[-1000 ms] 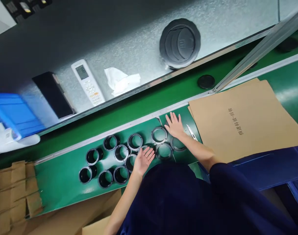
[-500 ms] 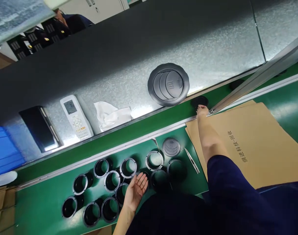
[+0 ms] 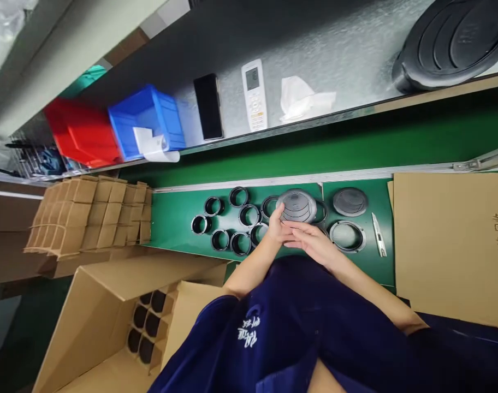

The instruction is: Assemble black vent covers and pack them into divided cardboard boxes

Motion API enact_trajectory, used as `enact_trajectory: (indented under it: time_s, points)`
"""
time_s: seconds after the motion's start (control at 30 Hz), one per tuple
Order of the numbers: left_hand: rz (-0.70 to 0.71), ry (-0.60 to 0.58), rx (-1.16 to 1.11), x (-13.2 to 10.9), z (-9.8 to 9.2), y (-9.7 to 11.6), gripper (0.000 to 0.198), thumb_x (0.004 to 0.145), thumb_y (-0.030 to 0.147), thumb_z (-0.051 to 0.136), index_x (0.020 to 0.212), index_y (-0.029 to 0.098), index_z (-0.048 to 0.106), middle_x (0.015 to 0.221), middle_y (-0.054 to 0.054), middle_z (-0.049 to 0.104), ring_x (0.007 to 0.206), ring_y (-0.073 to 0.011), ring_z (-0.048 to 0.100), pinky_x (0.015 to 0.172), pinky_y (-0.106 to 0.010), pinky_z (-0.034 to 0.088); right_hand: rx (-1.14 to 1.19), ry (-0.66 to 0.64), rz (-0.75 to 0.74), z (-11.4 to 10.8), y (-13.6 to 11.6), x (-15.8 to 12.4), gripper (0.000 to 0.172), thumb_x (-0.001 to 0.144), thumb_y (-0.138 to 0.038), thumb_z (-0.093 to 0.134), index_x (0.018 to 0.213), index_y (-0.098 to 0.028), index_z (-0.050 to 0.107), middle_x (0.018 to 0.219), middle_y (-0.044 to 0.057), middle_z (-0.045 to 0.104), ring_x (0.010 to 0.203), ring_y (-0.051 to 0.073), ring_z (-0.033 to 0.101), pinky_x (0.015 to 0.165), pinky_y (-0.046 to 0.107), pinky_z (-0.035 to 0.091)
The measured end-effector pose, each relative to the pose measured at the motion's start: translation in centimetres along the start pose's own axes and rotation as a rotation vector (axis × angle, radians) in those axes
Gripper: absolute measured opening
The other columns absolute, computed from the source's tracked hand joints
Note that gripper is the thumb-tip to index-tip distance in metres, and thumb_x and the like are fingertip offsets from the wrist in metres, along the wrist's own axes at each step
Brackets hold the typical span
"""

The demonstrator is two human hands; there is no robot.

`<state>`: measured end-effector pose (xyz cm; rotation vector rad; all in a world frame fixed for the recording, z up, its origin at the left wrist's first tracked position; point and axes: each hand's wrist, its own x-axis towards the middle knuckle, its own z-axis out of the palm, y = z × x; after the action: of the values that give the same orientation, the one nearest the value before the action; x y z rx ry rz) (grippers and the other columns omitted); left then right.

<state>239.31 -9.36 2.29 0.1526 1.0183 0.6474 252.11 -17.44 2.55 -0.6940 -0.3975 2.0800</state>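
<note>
My left hand [image 3: 276, 226] grips the near edge of a grey round vent cover [image 3: 297, 206] and holds it just above the green work surface [image 3: 171, 218]. My right hand [image 3: 310, 240] lies against the left hand with its fingers stretched out, under the cover's near edge. Several black ring housings [image 3: 239, 214] stand in a cluster to the left of the hands. A second grey vent cover [image 3: 350, 201] lies to the right, with a black ring [image 3: 347, 236] in front of it.
A small knife [image 3: 378, 242] lies beside a flat cardboard sheet [image 3: 449, 240] on the right. An open carton with dividers [image 3: 142, 322] stands at lower left, folded cardboard inserts [image 3: 89, 218] beyond it. The shelf behind carries blue [image 3: 146, 117] and red bins [image 3: 81, 131], a phone [image 3: 208, 106], a remote [image 3: 254, 94], tissue, and a large black cover [image 3: 454, 38].
My right hand came back from the far edge by the cardboard. A grey vent cover is now held at the ring cluster with both hands together. The view swung left, showing carton and bins.
</note>
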Motion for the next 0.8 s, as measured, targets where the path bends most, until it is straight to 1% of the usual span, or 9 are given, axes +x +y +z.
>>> enact_trajectory:
  time_s: [0.07, 0.13, 0.2, 0.27, 0.3, 0.37, 0.5, 0.6, 0.8]
  points:
    - [0.032, -0.063, -0.065, -2.0, -0.7, 0.2, 0.065, 0.100, 0.065, 0.040, 0.111, 0.010, 0.073, 0.113, -0.017, 0.076, 0.117, -0.0297, 0.070, 0.102, -0.041, 0.056, -0.239, -0.165, 0.102, 0.7, -0.8, -1.6, 0.062, 0.085, -0.052, 0.079, 0.140, -0.027, 0.065, 0.118, 0.010, 0.075, 0.091, 0.023, 0.076, 0.073, 0.036, 0.064]
    - [0.091, -0.128, -0.108, -3.7, -0.9, 0.2, 0.068, 0.100, 0.068, 0.038, 0.117, 0.011, 0.072, 0.118, -0.016, 0.076, 0.123, -0.0302, 0.067, 0.110, -0.044, 0.051, -0.539, -0.180, 0.072, 0.7, -2.2, -2.8, 0.056, 0.090, -0.056, 0.072, 0.134, -0.023, 0.070, 0.103, 0.010, 0.076, 0.075, 0.020, 0.073, 0.062, 0.032, 0.061]
    - [0.118, -0.183, -0.121, -5.1, -1.0, -0.2, 0.067, 0.100, 0.067, 0.040, 0.129, 0.012, 0.067, 0.128, -0.016, 0.072, 0.131, -0.0308, 0.062, 0.116, -0.046, 0.045, -0.858, 0.006, -0.187, 0.6, -3.4, -3.3, 0.047, 0.096, -0.057, 0.062, 0.122, -0.021, 0.077, 0.095, 0.010, 0.073, 0.076, 0.019, 0.069, 0.066, 0.034, 0.060]
    - [0.134, -0.226, -0.121, -6.3, -1.0, -0.7, 0.066, 0.101, 0.066, 0.040, 0.140, 0.017, 0.061, 0.139, -0.015, 0.067, 0.137, -0.0301, 0.057, 0.120, -0.048, 0.041, -1.146, 0.245, -0.519, 0.7, -3.9, -3.4, 0.041, 0.100, -0.054, 0.055, 0.115, -0.024, 0.080, 0.105, 0.010, 0.069, 0.096, 0.023, 0.066, 0.086, 0.042, 0.058]
    - [0.147, -0.246, -0.117, -6.8, -1.1, -0.9, 0.066, 0.101, 0.066, 0.040, 0.144, 0.019, 0.058, 0.144, -0.014, 0.064, 0.140, -0.0296, 0.055, 0.121, -0.048, 0.039, -1.263, 0.322, -0.632, 0.8, -3.8, -3.3, 0.040, 0.101, -0.052, 0.053, 0.114, -0.026, 0.080, 0.111, 0.011, 0.067, 0.106, 0.025, 0.063, 0.096, 0.046, 0.054]
    - [0.175, -0.276, -0.095, -7.6, -1.5, -1.4, 0.067, 0.101, 0.067, 0.038, 0.150, 0.022, 0.052, 0.151, -0.012, 0.058, 0.144, -0.0292, 0.051, 0.122, -0.048, 0.038, -1.419, 0.381, -0.715, 1.0, -3.1, -3.0, 0.040, 0.103, -0.050, 0.049, 0.115, -0.029, 0.081, 0.119, 0.011, 0.062, 0.119, 0.028, 0.055, 0.106, 0.052, 0.047]
    - [0.174, -0.326, -0.024, -8.9, -2.7, -2.1, 0.075, 0.098, 0.073, 0.039, 0.156, 0.026, 0.044, 0.151, -0.012, 0.058, 0.144, -0.0314, 0.050, 0.121, -0.052, 0.039, -1.525, 0.411, -0.687, 0.9, -0.4, -2.4, 0.045, 0.105, -0.050, 0.042, 0.124, -0.031, 0.078, 0.133, 0.012, 0.056, 0.130, 0.032, 0.045, 0.114, 0.057, 0.038]
    - [0.163, -0.378, 0.013, -9.5, -3.4, -2.5, 0.079, 0.095, 0.074, 0.045, 0.158, 0.027, 0.041, 0.148, -0.013, 0.060, 0.142, -0.0337, 0.052, 0.121, -0.056, 0.037, -1.511, 0.407, -0.619, 0.7, 1.0, -2.4, 0.055, 0.106, -0.056, 0.033, 0.120, -0.029, 0.079, 0.134, 0.012, 0.056, 0.132, 0.032, 0.043, 0.116, 0.057, 0.035]
    - [0.113, -0.369, -0.024, -9.4, -3.8, -3.4, 0.092, 0.087, 0.086, 0.037, 0.148, 0.019, 0.052, 0.146, -0.019, 0.060, 0.140, -0.0407, 0.052, 0.117, -0.063, 0.038, -1.145, 0.419, -0.531, 0.2, 0.8, -3.6, 0.067, 0.105, -0.067, 0.027, 0.113, -0.027, 0.080, 0.131, 0.010, 0.062, 0.132, 0.027, 0.050, 0.120, 0.050, 0.036]
